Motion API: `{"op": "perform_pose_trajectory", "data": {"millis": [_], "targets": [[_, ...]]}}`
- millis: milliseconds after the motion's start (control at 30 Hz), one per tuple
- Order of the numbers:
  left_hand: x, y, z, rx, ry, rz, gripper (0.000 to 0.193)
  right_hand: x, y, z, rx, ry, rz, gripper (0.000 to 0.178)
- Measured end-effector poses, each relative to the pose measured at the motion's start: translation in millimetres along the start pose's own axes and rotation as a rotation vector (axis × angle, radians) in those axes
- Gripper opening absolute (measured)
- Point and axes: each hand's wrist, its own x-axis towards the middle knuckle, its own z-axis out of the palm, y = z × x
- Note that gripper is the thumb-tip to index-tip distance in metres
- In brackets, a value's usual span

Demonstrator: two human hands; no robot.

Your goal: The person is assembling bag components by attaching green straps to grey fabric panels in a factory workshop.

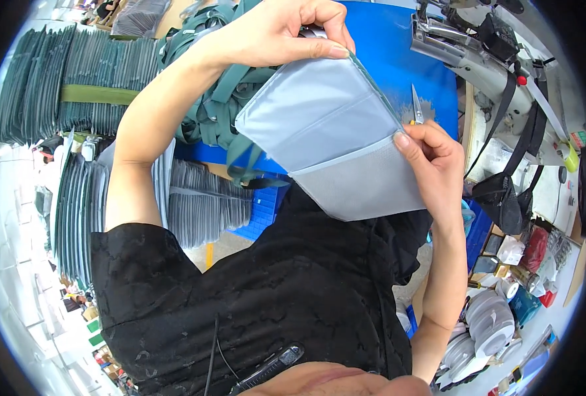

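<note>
A light grey fabric panel with dark green edging and a mesh pocket along its lower part is held up, tilted, in front of me. At its top corner my left hand is closed, with the thumb pressed on the grey face. My right hand pinches the right edge near the pocket's upper line. Just beyond that hand a pair of scissors rests on the blue tabletop, blades pointing away. Dark green webbing straps are heaped to the left, partly behind the panel.
Stacks of green-edged panels fill the far left, with more grey panels below them. A sewing machine stands at the upper right, black straps hanging beside it. White spools and small goods crowd the lower right.
</note>
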Motion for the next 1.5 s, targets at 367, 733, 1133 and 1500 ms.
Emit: {"op": "perform_pose_trajectory", "data": {"millis": [367,733,1133,1500], "targets": [[9,-3,-3,0.124,0.014,0.043,0.014,3,4,4,0.056,0.042,0.029,0.015],[52,-68,-11,-0.154,0.076,-0.124,0.013,48,6,3,0.275,0.016,0.183,0.016],[105,-154,-21,-0.323,0.057,-0.088,0.041,92,-3,4,0.425,0.245,0.173,0.022],[123,-166,-15,0.315,0.131,-0.057,0.035,110,-8,10,0.469,0.431,0.207,0.025]]}}
